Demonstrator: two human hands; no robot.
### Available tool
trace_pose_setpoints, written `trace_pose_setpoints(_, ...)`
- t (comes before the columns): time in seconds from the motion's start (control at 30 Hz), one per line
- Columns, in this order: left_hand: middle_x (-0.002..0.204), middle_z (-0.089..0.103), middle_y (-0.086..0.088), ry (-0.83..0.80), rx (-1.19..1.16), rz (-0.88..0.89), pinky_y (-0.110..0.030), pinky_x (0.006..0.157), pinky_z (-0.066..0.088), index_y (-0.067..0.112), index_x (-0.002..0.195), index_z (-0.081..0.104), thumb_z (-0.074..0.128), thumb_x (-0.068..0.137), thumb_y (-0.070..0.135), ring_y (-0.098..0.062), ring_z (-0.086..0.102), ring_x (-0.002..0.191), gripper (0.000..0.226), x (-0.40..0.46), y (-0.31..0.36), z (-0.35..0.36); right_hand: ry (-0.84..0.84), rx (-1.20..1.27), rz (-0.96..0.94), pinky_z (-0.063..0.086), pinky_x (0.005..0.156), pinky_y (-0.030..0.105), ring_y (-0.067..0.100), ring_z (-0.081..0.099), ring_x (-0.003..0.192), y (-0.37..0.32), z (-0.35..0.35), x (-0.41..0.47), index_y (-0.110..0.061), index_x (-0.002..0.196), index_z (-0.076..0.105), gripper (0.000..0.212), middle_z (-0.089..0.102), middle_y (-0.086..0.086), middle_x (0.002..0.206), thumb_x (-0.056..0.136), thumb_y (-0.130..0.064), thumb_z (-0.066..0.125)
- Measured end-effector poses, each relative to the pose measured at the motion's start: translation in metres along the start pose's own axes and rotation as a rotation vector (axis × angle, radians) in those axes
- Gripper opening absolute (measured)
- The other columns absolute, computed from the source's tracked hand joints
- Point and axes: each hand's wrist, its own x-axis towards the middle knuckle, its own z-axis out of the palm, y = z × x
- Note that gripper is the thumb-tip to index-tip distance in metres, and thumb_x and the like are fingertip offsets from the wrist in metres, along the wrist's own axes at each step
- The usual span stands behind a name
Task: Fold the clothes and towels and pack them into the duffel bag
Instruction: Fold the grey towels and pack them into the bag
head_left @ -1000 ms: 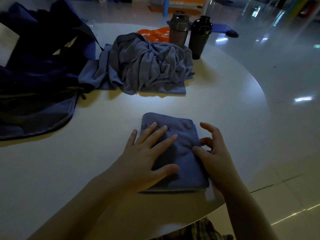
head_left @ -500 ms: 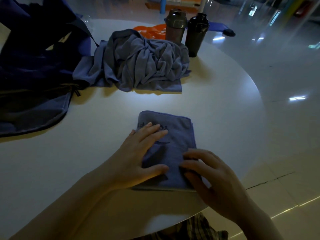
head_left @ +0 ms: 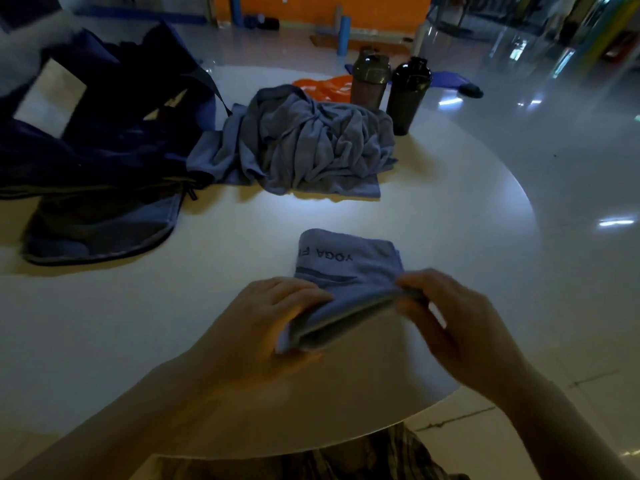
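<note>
A folded blue-grey towel [head_left: 346,263] printed with "YOGA" lies on the round white table [head_left: 433,209] in front of me. Its near edge is lifted off the table. My left hand [head_left: 266,317] grips the near left corner, fingers curled over the top. My right hand [head_left: 446,313] pinches the near right corner. A crumpled heap of grey-blue clothes and towels [head_left: 311,143] sits at the middle back. The dark blue duffel bag [head_left: 97,133] lies open at the left, its flap spread on the table.
Two dark shaker bottles [head_left: 408,95] stand behind the heap, with something orange [head_left: 322,86] beside them. The table's rim curves close on the right and near side. Beyond it is a glossy floor.
Both hands went from lying flat on the folded towel to gripping its near corners. The towel's near edge has come up off the table.
</note>
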Motion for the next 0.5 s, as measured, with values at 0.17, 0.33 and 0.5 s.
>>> trace_pose_setpoints(0.17,0.103,0.056,0.041,0.373,-0.467,-0.304,-0.005,0.081,0.043,0.049,0.103,0.052,0.066,0.078,0.043,0.016,0.054,0.099,0.029,0.027,0.033,-0.047,0.108,0.329,0.175,0.049,0.068,0.012,0.006,0.061,0.079,-0.019,-0.050,0.048,-0.026,0.099,0.059,0.019,0.062,-0.011,0.085,0.091,-0.038,0.048)
trace_pose_setpoints(0.33,0.084,0.069,0.010,0.235,-0.807,-0.608,-0.020,0.057,0.051,0.030,0.098,0.060,0.057,0.089,0.035,-0.008,0.068,0.077,0.011,0.061,0.021,-0.062,-0.072,0.707,0.521,0.054,0.057,0.024,0.017,0.065,0.067,-0.021,-0.064,0.063,-0.012,0.082,0.065,0.032,0.067,0.004,0.073,0.080,-0.039,0.048)
trace_pose_setpoints(0.5,0.101,0.061,0.003,0.116,-0.450,-0.823,-0.033,0.068,0.053,0.030,0.130,0.045,0.056,0.095,0.032,-0.018,0.062,0.083,0.037,0.049,-0.013,-0.011,-0.171,0.374,0.842,0.048,0.051,0.028,0.022,0.058,0.054,0.019,0.004,0.048,-0.010,0.073,0.060,0.037,0.059,0.010,0.062,0.097,-0.036,0.047)
